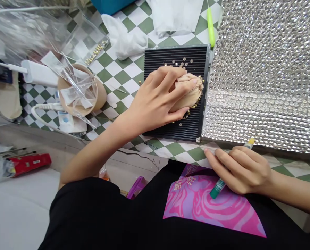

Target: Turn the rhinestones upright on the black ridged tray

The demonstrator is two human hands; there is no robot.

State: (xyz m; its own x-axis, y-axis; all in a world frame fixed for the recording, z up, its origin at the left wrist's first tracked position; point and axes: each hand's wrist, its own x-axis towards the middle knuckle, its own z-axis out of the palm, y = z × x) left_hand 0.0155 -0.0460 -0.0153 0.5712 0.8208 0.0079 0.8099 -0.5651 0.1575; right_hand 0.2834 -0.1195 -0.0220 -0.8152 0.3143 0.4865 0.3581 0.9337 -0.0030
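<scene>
My left hand (162,92) is closed over a rounded beige piece with gathered folds (187,99), perhaps cloth. That piece rests on a black ridged board (157,59), and part of it is hidden under my fingers. Small gold studs (192,110) line its lower edge. Loose clear rhinestones (181,64) are scattered on the ridges just beyond my fingers. In my right hand (242,170), low at the table's front edge, is a pen (217,188) with a green end and a yellow tip, its middle covered by the fingers.
A sheet of glittering rhinestones (264,76) covers the right side. At the left stands a round cardboard tub (101,93) full of clear plastic scraps, beside a white charger (40,73) with cables. White crumpled tissue (126,40) and a lime-green handled tool (210,27) lie behind the board.
</scene>
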